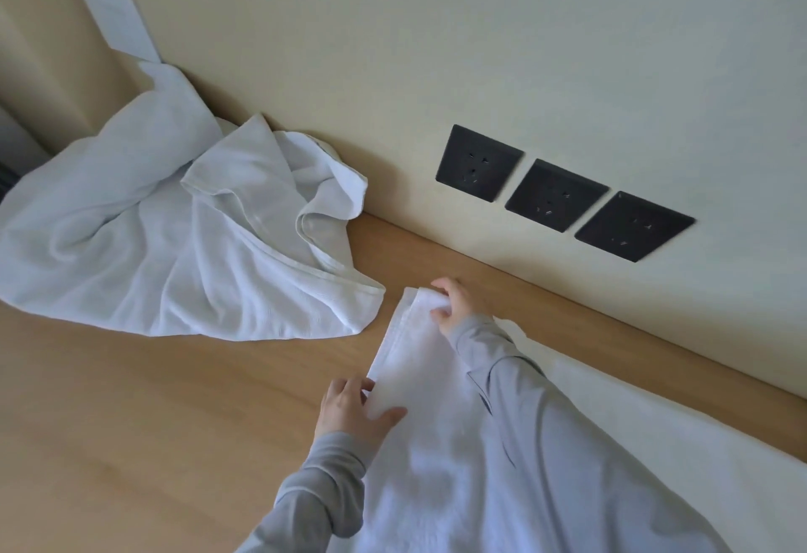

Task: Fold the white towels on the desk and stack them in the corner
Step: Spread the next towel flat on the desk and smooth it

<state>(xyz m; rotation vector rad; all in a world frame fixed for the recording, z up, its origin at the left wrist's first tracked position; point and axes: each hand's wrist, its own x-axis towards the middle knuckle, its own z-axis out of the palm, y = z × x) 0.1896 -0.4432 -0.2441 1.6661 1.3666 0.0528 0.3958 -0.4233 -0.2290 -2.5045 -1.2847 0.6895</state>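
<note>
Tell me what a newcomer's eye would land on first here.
A crumpled heap of white towels sprawls at far left on the desk, against the wall. Three black sockets stand out on that pale wall at right. Lower centre, the left grip and right grip pinch the end of a flat white towel.

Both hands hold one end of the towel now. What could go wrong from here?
1. The left hand and right hand pinch only the towel end; if one grip slips, the fold may come out skewed.
2. The crumpled pile lies close beside and sits where the stack should go, so the towel may snag it.
</note>
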